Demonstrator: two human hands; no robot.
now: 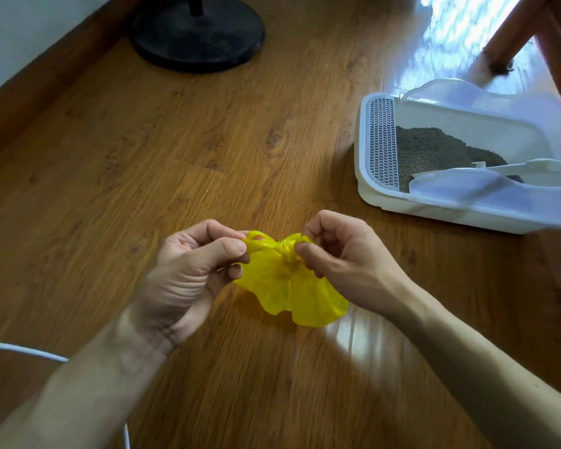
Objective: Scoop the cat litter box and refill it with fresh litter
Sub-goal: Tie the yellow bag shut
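Observation:
A small yellow plastic bag point(292, 286) hangs between my hands above the wooden floor, knotted at its top. My left hand point(191, 270) pinches one handle loop of the bag between thumb and fingers. My right hand point(340, 257) pinches the other loop next to the knot. At the right stands the white litter box point(370, 189) with a grated step, its translucent side walls raised. Grey litter point(434, 147) is heaped inside it. A white scoop point(512, 168) lies on the litter near the box's front wall.
A black round stand base point(198, 34) sits on the floor at the top centre. A wooden furniture leg point(512, 34) stands at the top right beside a sunlit patch. A white cord point(23, 350) runs along the bottom left. The wall meets the floor at the upper left.

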